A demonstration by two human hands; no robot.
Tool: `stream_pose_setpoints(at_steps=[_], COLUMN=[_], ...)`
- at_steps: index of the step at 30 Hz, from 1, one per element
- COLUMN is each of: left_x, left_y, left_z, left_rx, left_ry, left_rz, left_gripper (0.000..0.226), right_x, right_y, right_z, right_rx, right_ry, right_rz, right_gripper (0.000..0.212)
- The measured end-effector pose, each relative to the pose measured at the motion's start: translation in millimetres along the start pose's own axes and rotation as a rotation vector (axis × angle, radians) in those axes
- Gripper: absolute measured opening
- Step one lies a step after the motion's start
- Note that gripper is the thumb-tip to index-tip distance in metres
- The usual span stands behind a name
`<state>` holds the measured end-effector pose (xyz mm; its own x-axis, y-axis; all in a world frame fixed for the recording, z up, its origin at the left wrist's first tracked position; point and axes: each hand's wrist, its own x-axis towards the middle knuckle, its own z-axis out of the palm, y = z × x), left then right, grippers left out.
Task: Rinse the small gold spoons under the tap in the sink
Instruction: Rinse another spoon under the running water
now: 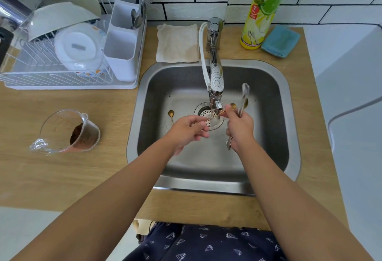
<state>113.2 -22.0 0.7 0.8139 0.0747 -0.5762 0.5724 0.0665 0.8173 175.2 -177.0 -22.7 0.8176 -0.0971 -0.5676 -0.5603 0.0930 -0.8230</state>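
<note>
Gold glints between the two hands: one small gold spoon is held just under the tap spout, over the drain of the sink. Its long axis runs slantwise, from the handle end pinched by the left hand up and rightward to the bowl end, which sits at the fingertips of the right hand. Both hands are therefore closed on it, one at each end, and they meet close together below the spout.

That right hand also grips a bundle of other cutlery, standing nearly upright above its fist, with a handle end poking out beneath; I cannot tell how many pieces it holds, though a gold tint shows among them. Whether water is running is hard to make out.

A second gold spoon lies loose on the sink floor, just left of the drain, bowl toward the back wall and handle pointing toward the person. It lies beside the left hand, which is plainly the nearer one, and probably awaits its rinse.

Both forearms reach forward over the tabletop edge, wrists angled inward and down.
</note>
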Motion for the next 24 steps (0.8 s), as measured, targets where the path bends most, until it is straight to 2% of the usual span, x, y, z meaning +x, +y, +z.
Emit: stream_pose_setpoints(at_steps=[3, 7, 9, 11, 13, 14, 16, 18, 19, 20, 22, 24], left_x=[12.5, 22.0, 23.1, 22.4, 20.4, 18.7, 19.7, 24.2, 26.1, 27.8, 25.6, 22.1], left_y=[8.8, 11.1, 6.4, 1.8, -0.7, 0.1, 3.3, 6.0, 6.8, 7.1, 8.2, 5.7], left_z=[20.4, 37.8, 36.6, 29.3, 19.4, 17.1, 18.9, 24.9, 26.7, 27.0, 20.8, 13.0], left_rx=[0.048, 0.088, 0.006, -0.16, -0.264, -0.234, -0.07, 0.036, 0.024, -0.035, -0.289, -0.543], left_ry=[0.062, 0.226, 0.138, -0.032, -0.12, -0.105, 0.043, 0.211, 0.218, 0.174, -0.038, -0.173], left_rz=[0.03, -0.003, -0.011, -0.035, -0.07, -0.071, -0.048, -0.029, -0.028, -0.037, -0.089, -0.141], left_gripper=[0.013, 0.037, 0.03, 0.014, 0.017, 0.017, 0.015, 0.035, 0.036, 0.031, 0.013, 0.019], right_x=[0.1, 1.9, 3.1, 3.9, 3.9, 3.2, -0.2, -3.2, -3.1, -1.7, 3.8, 7.6], right_y=[-1.3, -7.1, -8.6, -8.1, -6.0, -4.5, -1.4, 0.5, -0.9, -3.3, -9.3, -13.8], right_z=[-10.0, -15.2, -17.3, -19.9, -20.5, -18.6, -11.8, -4.5, -3.3, -3.5, -9.2, -17.2], right_rx=[0.076, 0.054, 0.038, 0.059, 0.093, 0.086, 0.055, 0.051, 0.07, 0.093, 0.125, 0.14], right_ry=[-0.076, -0.067, -0.024, -0.014, -0.025, -0.031, -0.053, -0.075, -0.075, -0.066, -0.04, -0.026], right_rz=[0.009, 0.005, -0.002, 0.001, 0.022, 0.032, 0.048, 0.054, 0.049, 0.041, 0.022, 0.012], right_gripper=[0.021, 0.012, 0.017, 0.023, 0.025, 0.024, 0.02, 0.016, 0.015, 0.015, 0.019, 0.019])
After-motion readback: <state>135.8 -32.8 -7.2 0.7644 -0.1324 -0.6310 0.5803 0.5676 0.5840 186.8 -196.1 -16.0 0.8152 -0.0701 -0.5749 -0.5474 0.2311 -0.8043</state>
